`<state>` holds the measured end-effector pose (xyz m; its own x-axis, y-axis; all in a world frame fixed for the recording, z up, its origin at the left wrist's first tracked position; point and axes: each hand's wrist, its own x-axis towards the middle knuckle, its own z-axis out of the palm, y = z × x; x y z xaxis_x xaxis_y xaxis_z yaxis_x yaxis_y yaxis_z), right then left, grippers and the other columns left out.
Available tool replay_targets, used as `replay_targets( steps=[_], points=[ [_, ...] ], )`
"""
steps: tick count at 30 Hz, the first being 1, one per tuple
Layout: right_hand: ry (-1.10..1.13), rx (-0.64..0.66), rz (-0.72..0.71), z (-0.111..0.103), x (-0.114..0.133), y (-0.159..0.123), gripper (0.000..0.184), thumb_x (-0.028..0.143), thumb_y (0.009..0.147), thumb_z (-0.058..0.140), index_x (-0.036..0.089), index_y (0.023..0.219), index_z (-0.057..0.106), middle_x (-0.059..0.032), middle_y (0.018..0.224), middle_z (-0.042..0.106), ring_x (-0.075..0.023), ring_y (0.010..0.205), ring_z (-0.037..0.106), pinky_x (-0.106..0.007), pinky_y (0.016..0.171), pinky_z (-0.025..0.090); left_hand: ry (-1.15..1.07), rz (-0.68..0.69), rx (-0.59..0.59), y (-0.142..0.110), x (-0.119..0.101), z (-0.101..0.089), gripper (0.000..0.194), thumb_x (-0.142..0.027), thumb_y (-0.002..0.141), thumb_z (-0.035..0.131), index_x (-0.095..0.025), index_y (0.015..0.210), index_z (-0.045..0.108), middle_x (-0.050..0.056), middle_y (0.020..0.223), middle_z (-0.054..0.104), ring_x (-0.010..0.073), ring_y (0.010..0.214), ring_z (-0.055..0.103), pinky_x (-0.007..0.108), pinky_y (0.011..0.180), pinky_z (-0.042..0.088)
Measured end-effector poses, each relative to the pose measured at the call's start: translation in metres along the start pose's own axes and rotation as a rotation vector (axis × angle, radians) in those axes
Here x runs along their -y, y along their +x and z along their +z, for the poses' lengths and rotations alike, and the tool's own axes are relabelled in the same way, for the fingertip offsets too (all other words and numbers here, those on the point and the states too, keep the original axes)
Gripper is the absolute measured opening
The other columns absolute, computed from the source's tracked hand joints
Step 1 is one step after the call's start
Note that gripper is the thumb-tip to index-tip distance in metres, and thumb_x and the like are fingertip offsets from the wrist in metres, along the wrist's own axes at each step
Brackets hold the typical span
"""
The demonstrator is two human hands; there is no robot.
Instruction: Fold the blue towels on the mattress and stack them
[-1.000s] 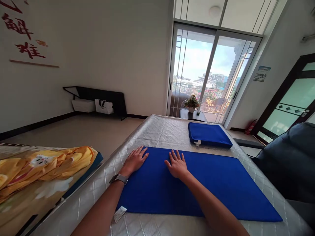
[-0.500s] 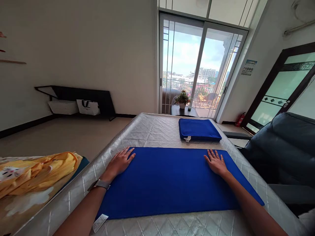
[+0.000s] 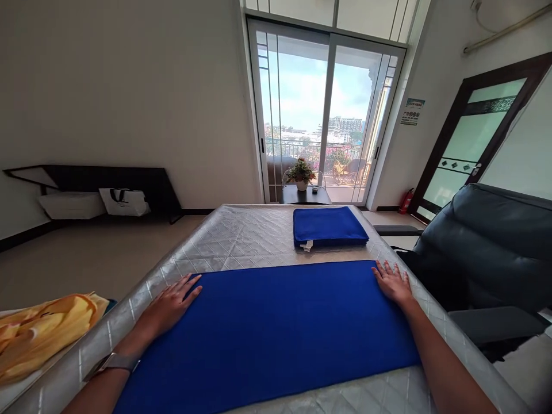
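A flat blue cloth (image 3: 276, 328) lies spread on a silvery quilted mattress (image 3: 224, 238). My left hand (image 3: 172, 302) rests on its far left corner, fingers stretched out and a watch (image 3: 114, 361) on the wrist. At the far right corner my right hand (image 3: 393, 282) lies with its fingers spread, partly covering the cloth's edge. Neither hand grips anything. Beyond the cloth sits a neatly folded blue cloth stack (image 3: 330, 225) with a white tag (image 3: 307, 246) at its near left corner. The near left part of the spread cloth runs out of view.
A dark leather chair (image 3: 495, 247) stands close on the right. Yellow patterned bedding (image 3: 47, 330) lies low on the left. A black rack (image 3: 112, 181) with a white bag (image 3: 123, 202) is by the wall. Past the mattress a potted plant (image 3: 302, 175) stands before glass doors (image 3: 297, 115).
My right hand has slid outward to the cloth's far right corner. My left hand stays at the left corner. The view has turned slightly to the right.
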<state>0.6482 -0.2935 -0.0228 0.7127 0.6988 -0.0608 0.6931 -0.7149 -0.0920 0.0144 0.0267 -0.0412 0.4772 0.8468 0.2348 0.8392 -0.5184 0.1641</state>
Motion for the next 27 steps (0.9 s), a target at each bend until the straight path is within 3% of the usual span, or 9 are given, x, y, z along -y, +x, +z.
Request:
replay_targets(
  steps=[5, 10, 15, 20, 24, 27],
  points=[
    [-0.022, -0.029, 0.032, -0.001, -0.006, -0.003, 0.069, 0.062, 0.1, 0.01, 0.035, 0.162, 0.021, 0.0045, 0.171, 0.013, -0.0268, 0.157, 0.002, -0.053, 0.125, 0.002, 0.007, -0.009, 0.066, -0.001, -0.008, -0.007, 0.075, -0.061, 0.097, 0.023, -0.018, 0.154, 0.043, 0.013, 0.163, 0.037, 0.0306, 0.151, 0.033, 0.053, 0.123, 0.024],
    [0.039, -0.104, 0.048, -0.003, -0.013, -0.006, 0.073, 0.057, 0.1, 0.005, 0.025, 0.163, 0.024, 0.0014, 0.17, 0.018, -0.024, 0.157, 0.007, -0.05, 0.126, 0.003, 0.025, -0.02, 0.086, -0.002, -0.019, -0.014, 0.073, -0.058, 0.098, 0.023, -0.017, 0.153, 0.045, 0.014, 0.163, 0.036, 0.0283, 0.151, 0.032, 0.051, 0.124, 0.022],
    [0.176, -0.165, -0.072, -0.01, 0.008, -0.019, 0.073, 0.055, 0.1, 0.01, 0.02, 0.163, 0.023, -0.0035, 0.17, 0.02, -0.0225, 0.157, 0.007, -0.049, 0.126, 0.001, 0.015, -0.035, 0.044, -0.006, -0.025, -0.016, 0.068, -0.056, 0.098, 0.03, -0.019, 0.152, 0.047, 0.012, 0.161, 0.041, 0.0303, 0.149, 0.036, 0.053, 0.123, 0.024],
    [0.375, -0.089, -0.341, -0.018, 0.079, -0.053, 0.068, 0.057, 0.102, 0.008, 0.03, 0.164, 0.008, 0.0028, 0.171, 0.012, -0.0177, 0.156, 0.008, -0.044, 0.126, 0.011, -0.001, -0.054, 0.054, -0.01, -0.034, -0.02, 0.067, -0.057, 0.1, 0.03, -0.019, 0.153, 0.046, 0.011, 0.163, 0.038, 0.0299, 0.15, 0.035, 0.051, 0.123, 0.023],
    [0.77, 0.136, -0.625, -0.025, 0.169, -0.093, 0.075, 0.071, 0.099, 0.014, 0.035, 0.163, 0.003, 0.0052, 0.171, 0.003, -0.0181, 0.157, 0.001, -0.046, 0.127, 0.003, -0.011, -0.059, 0.052, -0.014, -0.04, -0.024, 0.066, -0.057, 0.101, 0.029, -0.02, 0.154, 0.045, 0.012, 0.163, 0.037, 0.0297, 0.151, 0.032, 0.051, 0.123, 0.022],
    [1.017, 0.283, -0.759, -0.027, 0.244, -0.124, 0.081, 0.078, 0.096, 0.021, 0.036, 0.163, 0.005, 0.0056, 0.171, 0.0, -0.0186, 0.157, -0.003, -0.045, 0.127, 0.0, -0.001, -0.051, 0.035, -0.016, -0.04, -0.023, 0.066, -0.056, 0.101, 0.029, -0.019, 0.153, 0.046, 0.012, 0.162, 0.038, 0.0297, 0.15, 0.033, 0.051, 0.123, 0.022]
  ],
)
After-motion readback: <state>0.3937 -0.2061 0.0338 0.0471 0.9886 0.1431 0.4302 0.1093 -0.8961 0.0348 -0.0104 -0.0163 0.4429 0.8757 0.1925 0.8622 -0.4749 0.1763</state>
